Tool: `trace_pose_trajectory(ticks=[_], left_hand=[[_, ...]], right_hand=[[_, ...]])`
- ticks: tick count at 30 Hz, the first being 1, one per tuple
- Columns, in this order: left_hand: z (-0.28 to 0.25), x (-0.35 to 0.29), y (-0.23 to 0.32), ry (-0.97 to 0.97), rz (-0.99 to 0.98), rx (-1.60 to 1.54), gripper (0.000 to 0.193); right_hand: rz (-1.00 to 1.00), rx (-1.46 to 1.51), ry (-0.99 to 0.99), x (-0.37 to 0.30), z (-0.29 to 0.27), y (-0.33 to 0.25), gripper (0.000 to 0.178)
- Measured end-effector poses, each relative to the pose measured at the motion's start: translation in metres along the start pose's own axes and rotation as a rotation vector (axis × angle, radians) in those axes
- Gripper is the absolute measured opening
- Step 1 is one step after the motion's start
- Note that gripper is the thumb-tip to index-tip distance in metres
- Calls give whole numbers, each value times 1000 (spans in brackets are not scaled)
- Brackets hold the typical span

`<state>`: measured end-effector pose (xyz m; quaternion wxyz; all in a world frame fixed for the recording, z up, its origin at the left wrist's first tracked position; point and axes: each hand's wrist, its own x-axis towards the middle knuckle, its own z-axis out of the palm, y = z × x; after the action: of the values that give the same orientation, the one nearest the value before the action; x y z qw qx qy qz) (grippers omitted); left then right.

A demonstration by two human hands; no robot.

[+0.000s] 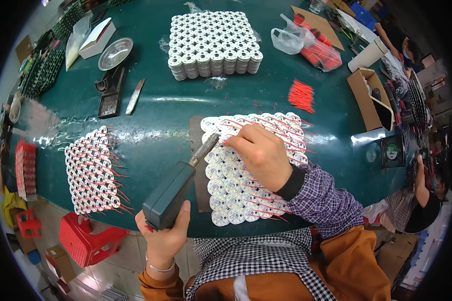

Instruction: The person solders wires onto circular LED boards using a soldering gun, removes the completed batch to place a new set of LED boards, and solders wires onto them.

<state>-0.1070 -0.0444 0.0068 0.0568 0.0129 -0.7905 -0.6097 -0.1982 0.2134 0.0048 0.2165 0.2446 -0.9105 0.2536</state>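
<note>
My left hand (166, 232) grips a dark green soldering gun (170, 193), its metal barrel pointing up and right. The tip meets the upper left part of a panel of round white LED boards (225, 188), which lies on a brown mat (200, 193). Over that panel, my right hand (260, 153) has its thumb and fingers pinched near the tip, on what looks like a thin red wire. Red wires (281, 131) run from many of the boards toward the right. Where the tip touches is partly covered by my fingers.
Another wired LED panel (91, 173) lies left. Stacked white round parts (213, 47) stand at the back, with a red wire pile (301, 95) to their right. A knife (135, 96), a metal dish (115, 54), a cardboard box (370, 100) and red stools (88, 238) surround my place. Other people sit at right.
</note>
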Motion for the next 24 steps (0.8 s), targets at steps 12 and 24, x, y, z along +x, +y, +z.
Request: trace_pose_trajectory(ticks=[12, 24], left_hand=[[9, 6, 5, 53, 106, 37, 32], [-4, -7, -5, 95, 142, 175, 29]], right_hand=[[-15, -32, -15, 2, 2, -1, 15], [-17, -35, 2, 0, 5, -1, 9]])
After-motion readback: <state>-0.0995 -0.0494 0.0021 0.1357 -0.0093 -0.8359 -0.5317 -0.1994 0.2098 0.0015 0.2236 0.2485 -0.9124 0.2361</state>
